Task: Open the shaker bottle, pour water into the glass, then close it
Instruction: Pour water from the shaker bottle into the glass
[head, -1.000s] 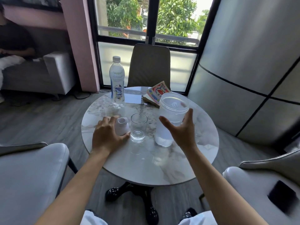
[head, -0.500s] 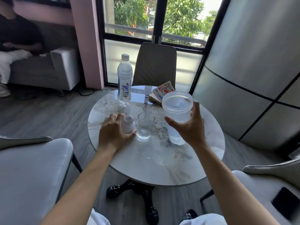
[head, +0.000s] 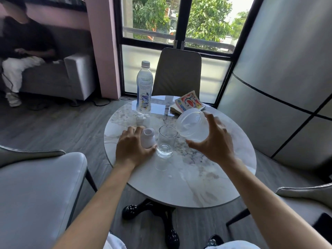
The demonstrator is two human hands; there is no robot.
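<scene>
My right hand (head: 213, 141) grips the translucent shaker bottle (head: 191, 124), lifted off the table and tilted left, its open mouth near the rim of the clear glass (head: 166, 141). The glass stands upright on the round marble table (head: 197, 177) with a little water at its bottom. My left hand (head: 132, 148) rests on the table left of the glass, wrapped around the white shaker lid (head: 148, 138), which touches the table.
A capped plastic water bottle (head: 144, 88) stands at the table's far edge, a colourful book (head: 188, 102) beside it. A brown chair (head: 177, 72) faces me across the table; grey chairs (head: 36, 186) flank me. A person (head: 23, 51) sits on a sofa far left.
My right hand has lifted the shaker bottle off the table and tipped it left toward the glass. My left hand has stayed on the lid.
</scene>
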